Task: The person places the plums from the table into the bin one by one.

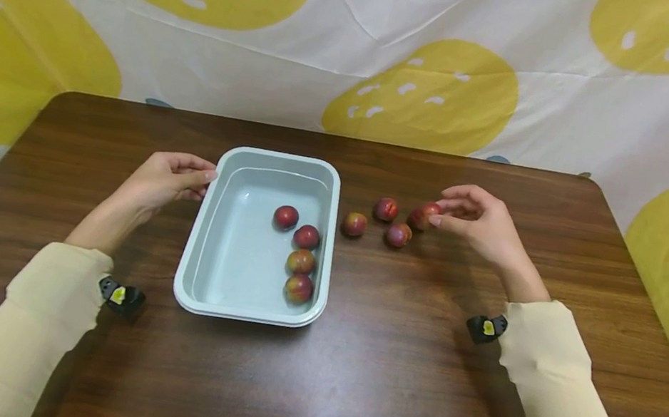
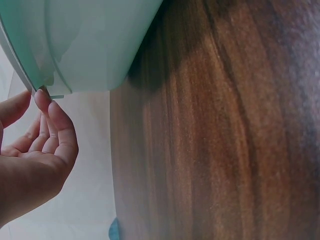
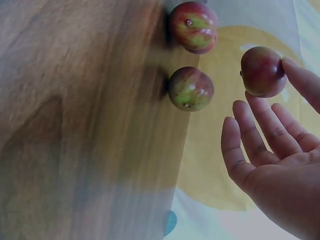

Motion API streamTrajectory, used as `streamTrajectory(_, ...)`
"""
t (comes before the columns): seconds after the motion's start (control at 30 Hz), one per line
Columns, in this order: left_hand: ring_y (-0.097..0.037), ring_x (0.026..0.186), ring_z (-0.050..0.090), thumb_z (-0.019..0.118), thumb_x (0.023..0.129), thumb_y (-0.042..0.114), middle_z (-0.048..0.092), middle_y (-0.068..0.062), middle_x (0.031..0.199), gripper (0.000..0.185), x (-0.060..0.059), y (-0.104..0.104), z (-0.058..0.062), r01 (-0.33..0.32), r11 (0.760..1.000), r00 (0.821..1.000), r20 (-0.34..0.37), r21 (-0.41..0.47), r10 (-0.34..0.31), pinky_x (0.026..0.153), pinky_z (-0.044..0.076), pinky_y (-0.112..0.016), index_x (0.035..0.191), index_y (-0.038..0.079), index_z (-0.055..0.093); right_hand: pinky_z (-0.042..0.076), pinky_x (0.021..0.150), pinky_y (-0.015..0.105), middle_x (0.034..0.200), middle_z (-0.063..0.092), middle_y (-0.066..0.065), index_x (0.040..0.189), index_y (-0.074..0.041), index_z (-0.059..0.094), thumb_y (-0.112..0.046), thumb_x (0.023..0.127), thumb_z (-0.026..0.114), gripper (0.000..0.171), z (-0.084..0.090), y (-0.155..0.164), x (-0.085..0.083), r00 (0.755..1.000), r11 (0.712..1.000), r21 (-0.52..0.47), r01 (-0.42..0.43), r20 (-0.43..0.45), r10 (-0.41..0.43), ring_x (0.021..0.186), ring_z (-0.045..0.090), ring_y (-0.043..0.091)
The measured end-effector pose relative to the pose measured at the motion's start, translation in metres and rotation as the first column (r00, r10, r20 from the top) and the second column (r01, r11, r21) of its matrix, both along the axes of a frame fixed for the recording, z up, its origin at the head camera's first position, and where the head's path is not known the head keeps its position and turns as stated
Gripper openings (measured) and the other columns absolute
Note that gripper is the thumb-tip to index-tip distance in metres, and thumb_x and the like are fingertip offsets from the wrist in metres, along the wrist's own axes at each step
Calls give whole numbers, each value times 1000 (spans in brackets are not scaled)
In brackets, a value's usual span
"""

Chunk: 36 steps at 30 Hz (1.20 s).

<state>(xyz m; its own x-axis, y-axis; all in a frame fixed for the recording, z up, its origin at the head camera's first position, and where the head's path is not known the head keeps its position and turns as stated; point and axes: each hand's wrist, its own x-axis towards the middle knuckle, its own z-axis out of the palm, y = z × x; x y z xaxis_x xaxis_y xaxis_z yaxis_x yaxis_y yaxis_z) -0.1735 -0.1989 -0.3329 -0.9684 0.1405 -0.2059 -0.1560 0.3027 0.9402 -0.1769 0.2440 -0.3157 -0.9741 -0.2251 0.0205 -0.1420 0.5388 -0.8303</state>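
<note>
A pale blue-white rectangular tub (image 1: pixel 238 244) sits on the table, and several red and yellow-green plums (image 1: pixel 301 262) lie along its right side. My left hand (image 1: pixel 166 180) pinches the tub's upper left rim between thumb and fingers; the left wrist view shows this hand (image 2: pixel 42 145) at the rim from below. To the right of the tub, my right hand (image 1: pixel 478 223) holds a dark red plum (image 1: pixel 424 215) by thumb and fingertips. In the right wrist view that plum (image 3: pixel 263 71) appears raised off the table, the other fingers spread below it.
Three more plums lie between the tub and my right hand: a yellowish one (image 1: pixel 354 224), a red one (image 1: pixel 386 209) and a purplish one (image 1: pixel 398 235). The brown wooden table (image 1: pixel 387 375) ends at a white cloth (image 1: pixel 251 73) with yellow shapes.
</note>
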Motion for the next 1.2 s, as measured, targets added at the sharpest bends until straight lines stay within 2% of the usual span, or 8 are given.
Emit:
streamTrajectory(0.3, -9, 72, 58, 59, 90, 19, 60, 0, 86, 41, -1, 1, 2, 0, 1000, 1000, 0, 16, 0, 70, 52, -23, 115, -12, 50, 46, 69, 22, 97, 67, 4, 111, -2, 55, -14, 80, 72, 37, 4, -10, -1, 1000, 999, -32, 23, -13, -24, 84, 59, 6)
streamTrajectory(0.63, -9, 72, 59, 58, 90, 19, 60, 0, 86, 41, -1, 1, 0, 6, 1000, 1000, -4, 16, -6, 70, 53, -23, 115, -13, 50, 47, 68, 21, 94, 67, 4, 111, 2, 54, -9, 80, 71, 37, 5, -16, -2, 998, 998, -56, -37, -46, 34, 82, 61, 7)
streamTrajectory(0.97, -10, 73, 59, 59, 90, 20, 61, -1, 87, 41, 0, 0, 1, 1, 1000, 1000, 8, 4, -1, 72, 53, -24, 115, -12, 51, 47, 65, 21, 94, 67, 6, 109, 2, 57, -7, 78, 72, 36, 9, -26, -6, 996, 998, -53, -46, -85, 41, 81, 60, 6)
streamTrajectory(1.2, -9, 73, 59, 59, 90, 20, 61, -1, 87, 41, 0, 0, 1, 5, 1000, 1000, 2, -4, -5, 71, 52, -23, 115, -12, 51, 47, 66, 22, 95, 66, 8, 110, 1, 56, -8, 79, 72, 37, 17, -32, -5, 995, 997, -43, -63, -76, 59, 82, 60, 8)
